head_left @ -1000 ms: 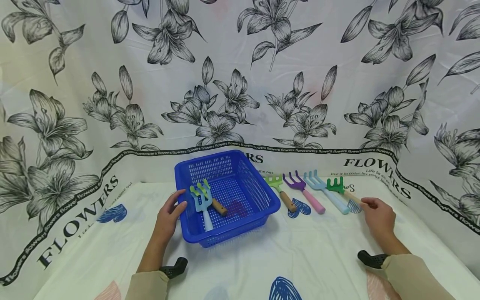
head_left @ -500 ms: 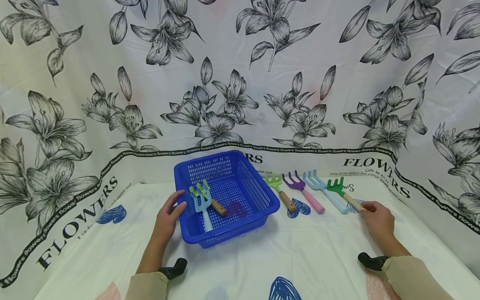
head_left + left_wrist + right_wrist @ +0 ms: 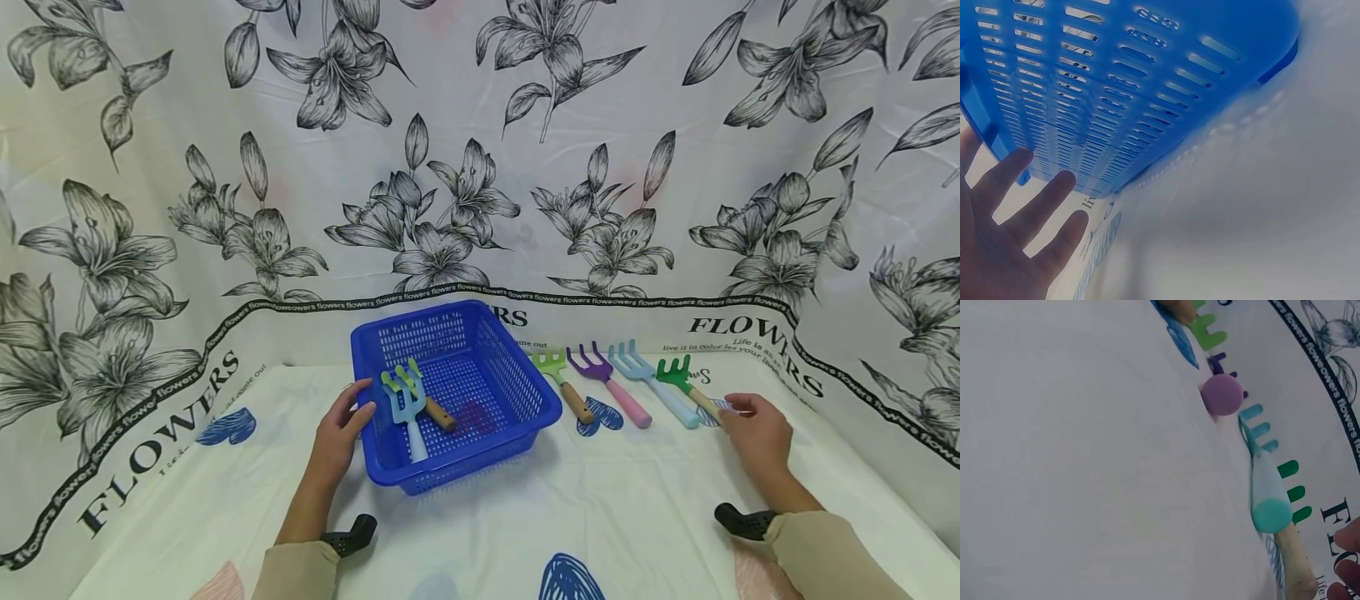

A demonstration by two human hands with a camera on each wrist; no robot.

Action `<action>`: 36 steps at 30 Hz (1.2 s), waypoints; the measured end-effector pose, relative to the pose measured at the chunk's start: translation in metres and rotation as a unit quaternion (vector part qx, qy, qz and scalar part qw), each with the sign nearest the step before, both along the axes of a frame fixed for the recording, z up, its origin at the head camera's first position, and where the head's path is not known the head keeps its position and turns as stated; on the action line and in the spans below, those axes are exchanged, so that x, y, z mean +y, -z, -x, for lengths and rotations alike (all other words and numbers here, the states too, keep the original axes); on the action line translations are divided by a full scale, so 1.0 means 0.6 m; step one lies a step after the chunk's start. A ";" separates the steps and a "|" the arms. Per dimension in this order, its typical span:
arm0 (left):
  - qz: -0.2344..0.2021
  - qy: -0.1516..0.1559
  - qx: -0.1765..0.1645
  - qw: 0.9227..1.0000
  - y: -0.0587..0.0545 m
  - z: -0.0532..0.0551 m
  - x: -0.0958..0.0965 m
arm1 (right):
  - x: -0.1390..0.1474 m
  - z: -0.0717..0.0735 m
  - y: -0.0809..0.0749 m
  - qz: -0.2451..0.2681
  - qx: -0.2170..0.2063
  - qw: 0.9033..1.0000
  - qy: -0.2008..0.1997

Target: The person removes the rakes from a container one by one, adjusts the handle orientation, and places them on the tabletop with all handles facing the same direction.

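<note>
My left hand [image 3: 337, 425] holds the left rim of a blue perforated plastic basket [image 3: 543, 408], with thumb and index finger at the rim. Its other fingers [image 3: 1041, 209] are spread along the basket's outer wall. Inside the basket lie a light-blue hand rake [image 3: 408, 412] and a green one with a wooden handle [image 3: 440, 414]. My right hand [image 3: 759, 437] is just beside the wooden handle end of a dark-green hand rake [image 3: 675, 372]. In the right wrist view, a gap separates its fingers [image 3: 1349, 537] from that handle [image 3: 1297, 562].
Left of the dark-green rake, a row holds a light-blue rake [image 3: 660, 387], a purple rake with a pink handle [image 3: 622, 396], and a light-green rake with a wooden handle [image 3: 570, 396]. A flower-printed curtain [image 3: 525, 208] hangs behind the white cloth [image 3: 480, 533].
The dark-green rake's handle end has come slightly nearer the front. My right fingers were on that handle and have let it go. The left hand and basket have stayed put.
</note>
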State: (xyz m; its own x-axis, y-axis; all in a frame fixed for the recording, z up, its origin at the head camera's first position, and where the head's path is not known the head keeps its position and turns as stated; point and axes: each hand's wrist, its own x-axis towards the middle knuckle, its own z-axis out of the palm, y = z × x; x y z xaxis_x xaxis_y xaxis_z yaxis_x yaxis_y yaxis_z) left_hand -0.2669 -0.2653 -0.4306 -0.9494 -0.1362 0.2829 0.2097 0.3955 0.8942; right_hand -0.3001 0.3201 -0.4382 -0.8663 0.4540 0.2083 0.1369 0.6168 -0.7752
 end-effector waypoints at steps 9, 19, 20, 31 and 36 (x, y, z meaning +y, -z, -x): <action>-0.004 -0.001 -0.003 1.000 -0.001 0.000 -0.001 | -0.046 0.006 -0.026 0.003 0.032 0.999 -0.012; -0.008 0.005 0.011 1.000 0.003 -0.001 -0.002 | -0.099 0.006 -0.050 0.011 0.071 0.995 -0.069; -0.007 0.005 0.010 1.000 0.003 -0.001 -0.002 | -0.104 0.007 -0.052 0.011 0.070 0.995 -0.074; -0.011 0.006 0.002 1.000 0.003 -0.001 -0.001 | -0.149 0.006 -0.060 0.008 0.111 0.980 -0.163; -0.011 0.010 0.003 1.000 0.000 -0.001 0.000 | -0.168 0.007 -0.064 0.011 0.126 0.972 -0.200</action>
State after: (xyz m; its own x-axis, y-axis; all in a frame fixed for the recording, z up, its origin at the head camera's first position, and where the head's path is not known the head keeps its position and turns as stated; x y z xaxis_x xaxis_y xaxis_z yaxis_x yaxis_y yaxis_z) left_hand -0.2666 -0.2656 -0.4306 -0.9502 -0.1234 0.2861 0.2231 0.3717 0.9011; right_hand -0.3040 0.2193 -0.3999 -0.8971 0.0973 0.4311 -0.3068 0.5649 -0.7660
